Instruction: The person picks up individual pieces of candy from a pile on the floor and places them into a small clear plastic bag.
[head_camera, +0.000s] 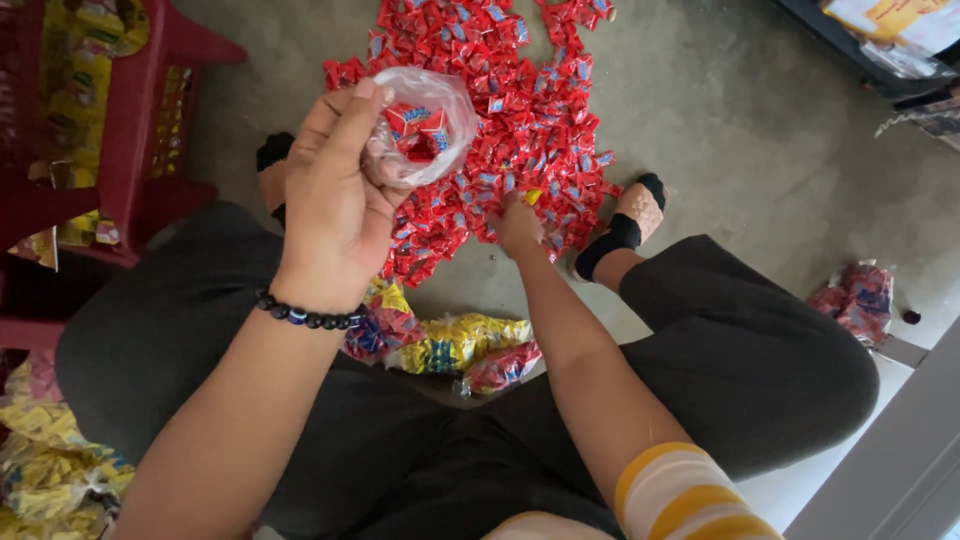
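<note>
Clear plastic bag (425, 125) in left grip (335, 200); right hand (520, 225) on red candies (540, 110).

Red sweets, bags and packs on a concrete floor.
A heap of small red wrapped sweets (520, 110) lies ahead; a clear bag (420, 125) holds some, raised in the left hand (335, 205). Filled yellow and red packs (450, 345) lie between the knees; another red pack (858, 300) lies at right.

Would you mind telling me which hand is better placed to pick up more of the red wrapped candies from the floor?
The right hand: it is down on the pile of red wrapped candies on the grey floor. The left hand is raised, holding the clear plastic bag open.
</note>
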